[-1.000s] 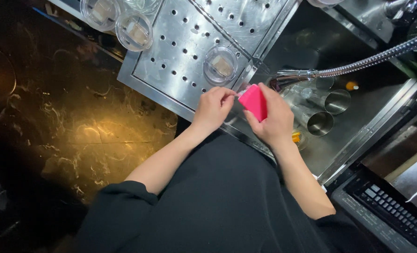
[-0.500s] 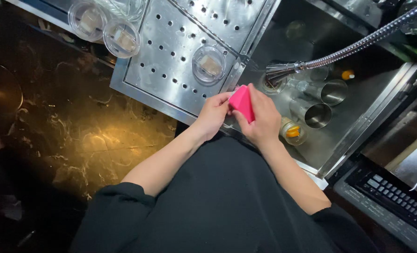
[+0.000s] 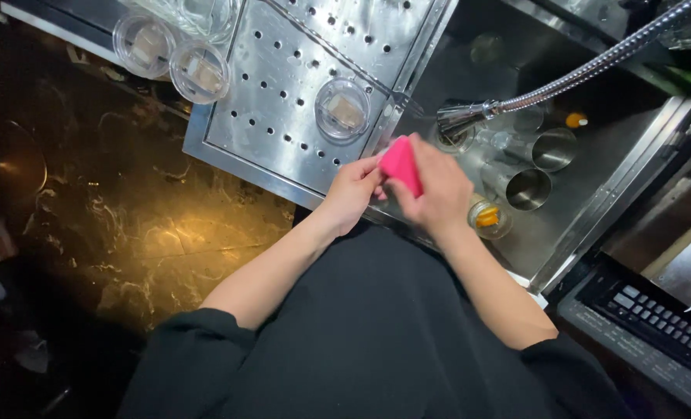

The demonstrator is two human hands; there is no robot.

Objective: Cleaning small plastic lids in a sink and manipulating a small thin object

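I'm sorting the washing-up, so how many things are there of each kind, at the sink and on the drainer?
Clear glasses on or beside the drainer: 3
Metal cups in the sink: 2
Small jar with orange inside: 1
Pink sponge held in both hands: 1
Total: 7

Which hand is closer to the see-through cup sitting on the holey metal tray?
Left. The left hand is just below the clear cup, at the tray's edge. The right hand, gripping the pink sponge, sits farther over, by the sink.

Open perforated drainboard [image 3: 283, 101] leftward; glass [image 3: 343, 109] ahead, faucet hose [image 3: 563, 77] and steel cups [image 3: 539, 167] rightward.
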